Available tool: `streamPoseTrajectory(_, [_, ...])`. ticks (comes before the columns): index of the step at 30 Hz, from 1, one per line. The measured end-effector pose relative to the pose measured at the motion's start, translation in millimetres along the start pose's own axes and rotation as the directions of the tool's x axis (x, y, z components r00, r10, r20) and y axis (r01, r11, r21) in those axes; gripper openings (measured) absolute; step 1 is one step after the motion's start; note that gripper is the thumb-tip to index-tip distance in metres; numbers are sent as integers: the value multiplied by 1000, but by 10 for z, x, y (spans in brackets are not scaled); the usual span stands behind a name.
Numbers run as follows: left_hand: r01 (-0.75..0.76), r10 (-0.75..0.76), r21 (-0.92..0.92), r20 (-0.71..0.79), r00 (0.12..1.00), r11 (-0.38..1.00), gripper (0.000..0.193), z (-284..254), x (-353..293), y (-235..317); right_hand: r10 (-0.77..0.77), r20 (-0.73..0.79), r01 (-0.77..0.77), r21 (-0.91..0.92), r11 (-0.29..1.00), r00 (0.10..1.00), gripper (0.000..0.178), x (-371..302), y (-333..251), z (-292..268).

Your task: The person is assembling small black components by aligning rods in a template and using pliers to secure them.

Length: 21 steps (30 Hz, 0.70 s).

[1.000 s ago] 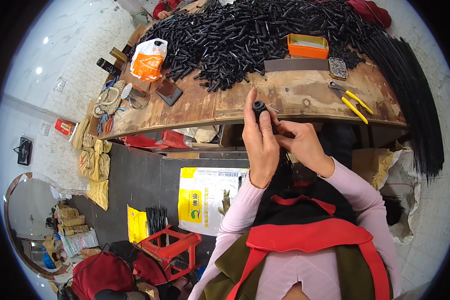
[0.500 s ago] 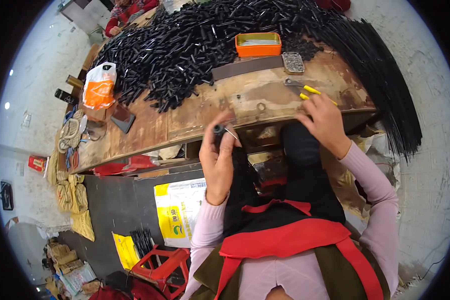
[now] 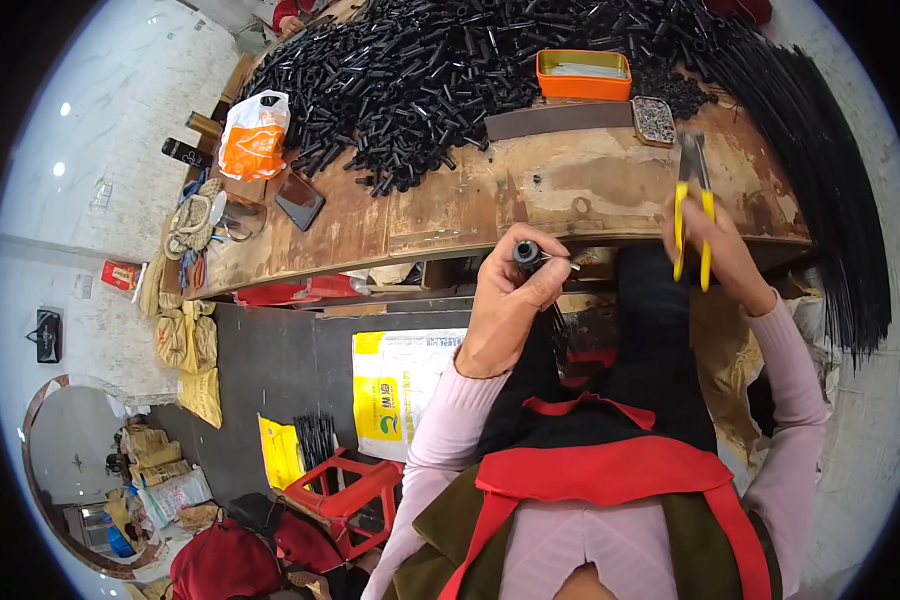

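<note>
My left hand (image 3: 505,310) is closed around a short black plastic tube (image 3: 526,252), whose round open end faces up. Close to its thumb and fingertips a thin, light metal bit shows, too small to name. Over the table's front edge, my right hand (image 3: 732,260) grips yellow-handled pliers (image 3: 681,225). Their grey jaws point away from me, slightly blurred, with the handles spread apart. The wooden table (image 3: 440,215) lies just beyond both hands.
A big heap of black tubes (image 3: 400,100) covers the table's far side. Nearby are an orange box (image 3: 585,88), a dish of small metal parts (image 3: 654,120), a dark flat strip (image 3: 560,121), a phone (image 3: 299,201) and long black rods (image 3: 820,180). Another person's hand (image 3: 290,25) is at the far left.
My right hand has picked the pliers up off the table and turned them jaws away from me. The left hand still holds the black tube. The whole view has shifted.
</note>
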<state>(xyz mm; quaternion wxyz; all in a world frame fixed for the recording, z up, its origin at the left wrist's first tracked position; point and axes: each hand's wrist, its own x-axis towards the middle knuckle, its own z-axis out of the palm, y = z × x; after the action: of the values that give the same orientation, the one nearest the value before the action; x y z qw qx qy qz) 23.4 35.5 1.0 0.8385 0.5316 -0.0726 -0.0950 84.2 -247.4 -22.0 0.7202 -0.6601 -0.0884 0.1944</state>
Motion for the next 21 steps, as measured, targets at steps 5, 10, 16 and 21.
streamPoseTrajectory(5, [-84, 84, 153, 4, 996, 985, 37, 17, -110, 7, -79, 147, 147, -538, 830, 986, 31, -323, -296, 619])
streamPoseTrajectory(10, [-160, 131, 231, 138, 982, 960, 55, 29, -275, 12, -440, 268, 387, -898, 208, 857, 68, -511, -386, 996])
streamPoseTrajectory(16, [-129, 84, 271, 172, 981, 954, 45, -49, -451, 61, -559, 321, 407, -913, 31, 764, 61, -508, -382, 1118])
streamPoseTrajectory(21, [-144, 93, 357, 157, 983, 923, 56, -34, -487, 35, -466, 448, 463, -882, -89, 763, 53, -577, -440, 906])
